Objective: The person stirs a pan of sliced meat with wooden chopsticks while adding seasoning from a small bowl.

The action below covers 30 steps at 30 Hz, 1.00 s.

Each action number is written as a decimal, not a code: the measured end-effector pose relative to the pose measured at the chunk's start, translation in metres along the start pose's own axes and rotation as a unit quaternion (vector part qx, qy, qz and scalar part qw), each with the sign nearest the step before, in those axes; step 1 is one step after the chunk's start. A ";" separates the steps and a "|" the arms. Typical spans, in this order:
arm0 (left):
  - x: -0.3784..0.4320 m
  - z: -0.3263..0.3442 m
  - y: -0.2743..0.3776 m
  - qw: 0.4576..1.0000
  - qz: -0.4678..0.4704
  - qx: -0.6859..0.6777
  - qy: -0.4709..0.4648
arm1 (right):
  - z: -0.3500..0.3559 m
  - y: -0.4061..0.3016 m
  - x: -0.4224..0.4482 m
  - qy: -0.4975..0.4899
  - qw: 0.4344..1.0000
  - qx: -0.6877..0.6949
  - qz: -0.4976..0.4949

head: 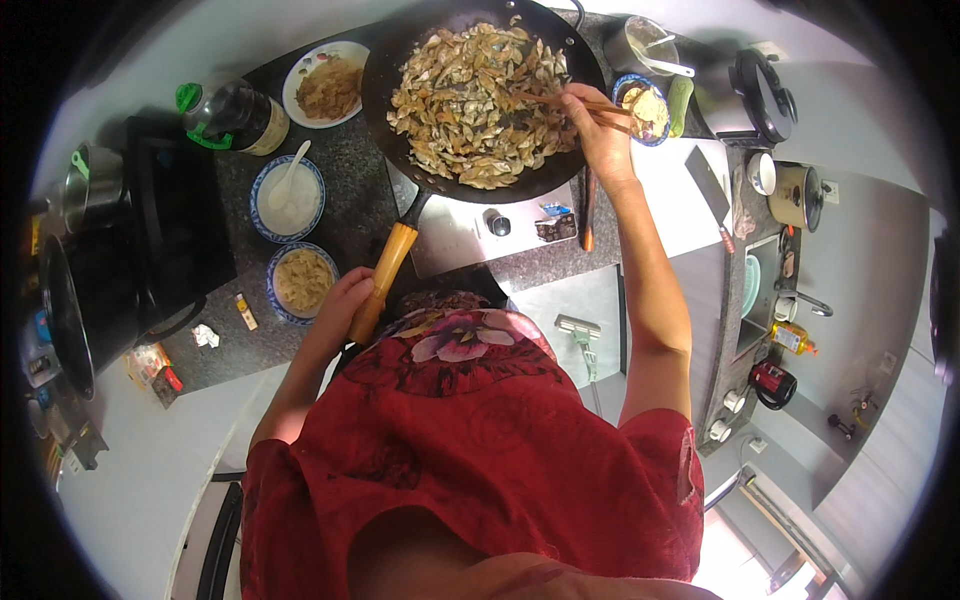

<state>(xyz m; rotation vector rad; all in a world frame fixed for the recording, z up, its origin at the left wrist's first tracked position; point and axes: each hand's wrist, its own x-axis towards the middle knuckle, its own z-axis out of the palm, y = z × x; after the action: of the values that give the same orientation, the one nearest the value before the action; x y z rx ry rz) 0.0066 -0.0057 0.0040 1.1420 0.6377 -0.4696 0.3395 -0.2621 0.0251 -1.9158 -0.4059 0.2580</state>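
Observation:
A large dark wok (517, 184) sits on a silver induction cooker (457, 232). Small browned fish (480, 97) cover much of its inside. My right hand (604, 139) reaches over the wok's right side and grips wooden chopsticks (611, 109), their tips among the fish. My left hand (346, 304) is closed around the wok's wooden handle (385, 274), which slants toward my body. Beyond my right fingers stands a blue-rimmed bowl (645, 112) with pale sliced food. A wooden stick-like utensil (589, 217) lies beside the cooker, partly hidden under the wok's edge.
Left on the granite counter (352, 180) are a plate of brown food (328, 86), a bowl with a white spoon (287, 199), a bowl of pale pieces (304, 281) and a large green-capped bottle (232, 116). To the right, a cleaver (709, 187) rests on a white board (667, 202).

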 end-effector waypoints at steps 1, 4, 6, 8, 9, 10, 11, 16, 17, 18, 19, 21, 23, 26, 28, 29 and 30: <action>0.000 0.000 -0.001 1.000 0.001 -0.002 -0.001 | -0.001 0.005 -0.001 -0.009 1.000 -0.015 0.004; 0.001 -0.002 -0.003 1.000 0.008 0.000 -0.005 | -0.007 0.007 -0.008 -0.022 0.999 0.001 0.032; 0.002 -0.003 -0.005 1.000 0.009 0.001 -0.006 | -0.009 0.006 -0.011 -0.007 0.999 0.033 0.031; 0.003 -0.003 -0.006 1.000 0.006 -0.001 -0.004 | -0.011 0.006 -0.012 0.025 0.997 0.067 0.004; 0.003 -0.003 -0.005 1.000 0.003 -0.001 -0.006 | -0.012 0.008 -0.013 0.026 0.998 0.051 -0.007; 0.003 -0.002 -0.005 1.000 0.000 -0.001 -0.008 | -0.011 0.010 -0.011 0.025 0.999 0.035 -0.017; 0.003 -0.002 -0.004 1.000 -0.004 -0.001 -0.009 | -0.010 0.012 -0.011 0.025 0.999 0.019 -0.027; 0.001 -0.002 -0.005 1.000 0.003 -0.006 -0.001 | -0.004 -0.004 -0.025 0.004 0.999 0.038 0.024; 0.000 -0.001 -0.005 1.000 0.006 -0.005 -0.001 | -0.004 -0.002 -0.025 0.006 0.999 0.044 0.015; 0.001 -0.001 -0.005 1.000 0.003 -0.006 0.000 | -0.004 0.000 -0.025 0.009 0.999 0.050 0.005; 0.001 -0.002 -0.005 1.000 0.001 -0.007 0.000 | -0.005 0.001 -0.025 0.011 0.998 0.055 -0.005; 0.001 -0.001 -0.005 1.000 -0.002 -0.009 0.001 | -0.005 0.004 -0.029 0.001 1.000 -0.004 -0.028; 0.001 -0.001 -0.004 1.000 -0.002 -0.012 0.001 | -0.004 0.008 -0.031 -0.012 0.996 -0.060 -0.062; 0.002 -0.001 -0.003 1.000 0.007 0.014 0.002 | -0.003 0.009 -0.033 -0.021 0.971 -0.171 -0.167; 0.000 0.000 -0.001 1.000 0.011 0.013 0.001 | 0.000 0.010 -0.035 0.012 0.983 -0.113 -0.141; 0.000 0.000 -0.001 1.000 0.014 0.012 0.000 | 0.003 0.011 -0.036 0.028 0.988 -0.084 -0.128; -0.001 0.000 0.000 1.000 0.011 0.008 0.000 | 0.005 0.011 -0.039 0.027 0.993 -0.054 -0.104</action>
<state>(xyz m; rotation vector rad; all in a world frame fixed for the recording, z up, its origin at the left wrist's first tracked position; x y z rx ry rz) 0.0063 -0.0058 0.0048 1.1629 0.6210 -0.4559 0.3041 -0.2770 0.0123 -1.9639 -0.5888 0.0487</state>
